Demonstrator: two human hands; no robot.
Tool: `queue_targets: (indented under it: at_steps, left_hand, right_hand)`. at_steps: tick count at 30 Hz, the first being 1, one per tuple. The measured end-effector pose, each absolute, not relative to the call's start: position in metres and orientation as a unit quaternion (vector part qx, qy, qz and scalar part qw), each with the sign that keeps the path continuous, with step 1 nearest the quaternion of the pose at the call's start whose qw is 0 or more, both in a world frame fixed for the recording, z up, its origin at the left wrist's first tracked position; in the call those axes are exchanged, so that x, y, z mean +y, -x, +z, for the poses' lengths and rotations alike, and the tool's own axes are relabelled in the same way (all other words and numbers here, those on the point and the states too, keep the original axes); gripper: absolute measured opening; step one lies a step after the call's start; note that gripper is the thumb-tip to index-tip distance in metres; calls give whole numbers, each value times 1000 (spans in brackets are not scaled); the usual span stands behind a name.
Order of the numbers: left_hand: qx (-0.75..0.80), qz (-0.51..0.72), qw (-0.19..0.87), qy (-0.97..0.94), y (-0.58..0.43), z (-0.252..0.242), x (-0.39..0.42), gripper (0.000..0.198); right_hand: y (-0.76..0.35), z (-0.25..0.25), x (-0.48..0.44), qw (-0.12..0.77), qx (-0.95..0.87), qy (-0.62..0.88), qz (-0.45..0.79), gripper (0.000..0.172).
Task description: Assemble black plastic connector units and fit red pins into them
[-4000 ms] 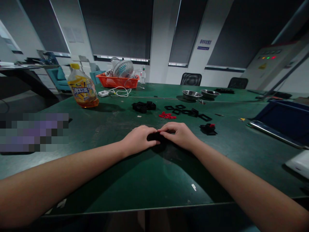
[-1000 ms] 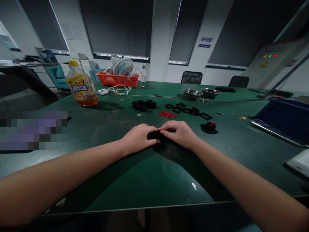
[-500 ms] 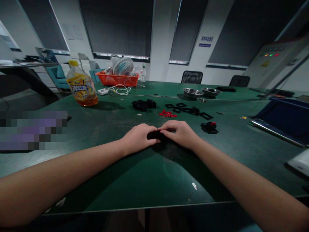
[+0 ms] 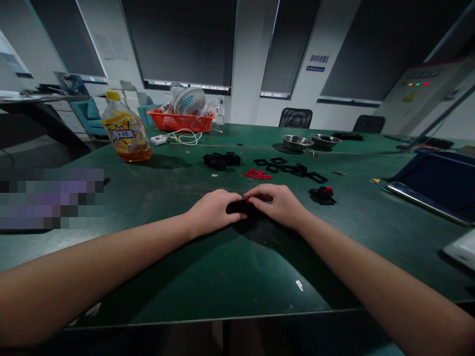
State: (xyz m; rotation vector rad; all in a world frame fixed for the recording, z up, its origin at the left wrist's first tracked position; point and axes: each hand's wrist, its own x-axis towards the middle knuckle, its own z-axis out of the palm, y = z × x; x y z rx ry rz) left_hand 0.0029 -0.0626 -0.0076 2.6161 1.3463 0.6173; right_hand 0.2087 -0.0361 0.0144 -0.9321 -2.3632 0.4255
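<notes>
My left hand (image 4: pixel 215 210) is closed on a dark black part (image 4: pixel 234 207), thumb in front and fingers behind, low over the green table. At its right end, my right hand (image 4: pixel 275 201) pinches a small red piece (image 4: pixel 247 200) between thumb and fingertips, against the black part. The black part's exact shape is hidden by the fingers and shadow. Beyond the hands lie several loose red pieces (image 4: pixel 258 174), flat black frames (image 4: pixel 291 168) and a pile of black parts (image 4: pixel 221 160). Right of my right hand sits a black piece with a red bit on it (image 4: pixel 322 195).
A tea bottle (image 4: pixel 128 133) and an orange basket (image 4: pixel 181 121) with a fan stand at the back left of the green table (image 4: pixel 208 291). Metal bowls (image 4: pixel 297 143) are farther back. A blue tray (image 4: pixel 438 180) lies on the right.
My right fingertips have shifted slightly and parted, so the red piece between them now shows more clearly. My left hand stays in place on the black part.
</notes>
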Motion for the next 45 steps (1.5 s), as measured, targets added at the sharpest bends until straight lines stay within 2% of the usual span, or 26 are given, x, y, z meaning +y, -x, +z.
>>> queue_targets:
  at_steps: [45]
  left_hand:
    - [440, 205, 72, -871, -1, -7, -63, 36]
  right_hand:
    - [-209, 16, -38, 266, -886, 342, 167, 11]
